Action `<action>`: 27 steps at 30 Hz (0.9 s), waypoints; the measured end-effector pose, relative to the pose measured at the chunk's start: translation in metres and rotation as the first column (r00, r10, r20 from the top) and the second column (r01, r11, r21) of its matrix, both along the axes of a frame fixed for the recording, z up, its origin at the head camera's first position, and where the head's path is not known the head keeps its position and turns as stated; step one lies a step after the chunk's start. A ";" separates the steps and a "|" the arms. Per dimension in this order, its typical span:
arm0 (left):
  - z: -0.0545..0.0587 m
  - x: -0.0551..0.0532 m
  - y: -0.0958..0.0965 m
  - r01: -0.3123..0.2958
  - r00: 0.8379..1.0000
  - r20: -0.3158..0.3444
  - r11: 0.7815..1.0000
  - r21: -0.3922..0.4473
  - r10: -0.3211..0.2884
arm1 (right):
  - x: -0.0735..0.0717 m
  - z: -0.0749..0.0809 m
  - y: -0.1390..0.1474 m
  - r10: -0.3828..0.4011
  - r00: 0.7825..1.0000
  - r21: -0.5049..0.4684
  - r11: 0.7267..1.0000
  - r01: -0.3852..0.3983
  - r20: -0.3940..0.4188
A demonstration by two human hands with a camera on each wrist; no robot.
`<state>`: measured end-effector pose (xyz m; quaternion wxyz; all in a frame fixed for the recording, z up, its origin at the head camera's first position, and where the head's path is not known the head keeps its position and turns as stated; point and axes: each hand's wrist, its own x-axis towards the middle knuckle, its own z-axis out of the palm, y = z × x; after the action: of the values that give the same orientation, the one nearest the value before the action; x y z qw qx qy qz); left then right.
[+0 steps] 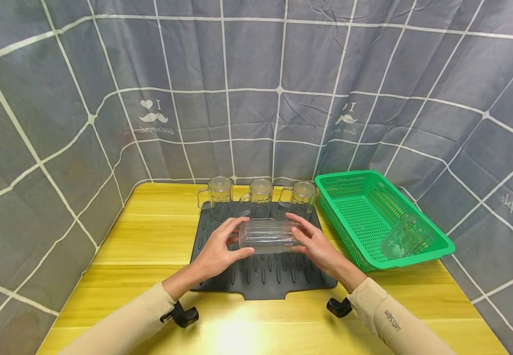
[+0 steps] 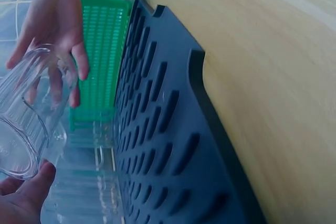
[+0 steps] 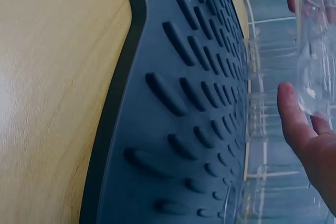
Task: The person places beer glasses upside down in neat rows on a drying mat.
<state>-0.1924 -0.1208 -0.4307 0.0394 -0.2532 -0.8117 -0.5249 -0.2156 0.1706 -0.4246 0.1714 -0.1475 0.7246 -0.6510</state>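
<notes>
A clear ribbed glass mug [image 1: 266,235] lies sideways in the air between my two hands, above a black ridged drying mat [image 1: 263,278]. My left hand [image 1: 218,249] grips its left end; the left wrist view shows the thumb at the thick base of the mug [image 2: 18,145]. Around the opposite end, my right hand [image 1: 316,246] holds it with thumb and fingers spread. The mug's handle is seen through the glass in the left wrist view. Three upright glass mugs [image 1: 220,199] stand in a row along the mat's back edge, handles to the left.
To the right of the mat sits a green plastic basket [image 1: 345,231], with glassware [image 1: 400,239] lying in its near right corner. Everything rests on a yellow wooden table [image 1: 150,236]. A grey checked curtain [image 1: 247,59] hangs behind and at both sides.
</notes>
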 end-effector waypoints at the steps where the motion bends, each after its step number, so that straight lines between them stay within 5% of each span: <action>1: 0.001 0.000 -0.002 -0.003 1.000 -0.012 1.000 -0.012 0.003 | 0.000 -0.001 0.001 0.001 1.000 0.003 1.000 -0.001 -0.005; 14: 0.011 -0.004 -0.028 -0.014 0.998 -0.063 0.988 -0.152 0.004 | -0.001 0.002 0.017 0.032 0.989 0.157 0.988 -0.009 -0.144; 21: 0.014 -0.005 -0.039 -0.028 0.998 -0.061 0.979 -0.204 0.016 | 0.000 0.010 0.035 0.060 0.966 0.312 0.950 0.023 -0.253; 27: 0.022 -0.005 -0.048 -0.076 0.995 -0.078 0.965 -0.252 0.058 | 0.000 0.018 0.051 0.050 0.943 0.350 0.934 0.073 -0.329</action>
<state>-0.1977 -0.1684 -0.4082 0.0525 -0.2468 -0.8786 -0.4054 -0.2157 0.2218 -0.4064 0.0666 -0.2173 0.8499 -0.4753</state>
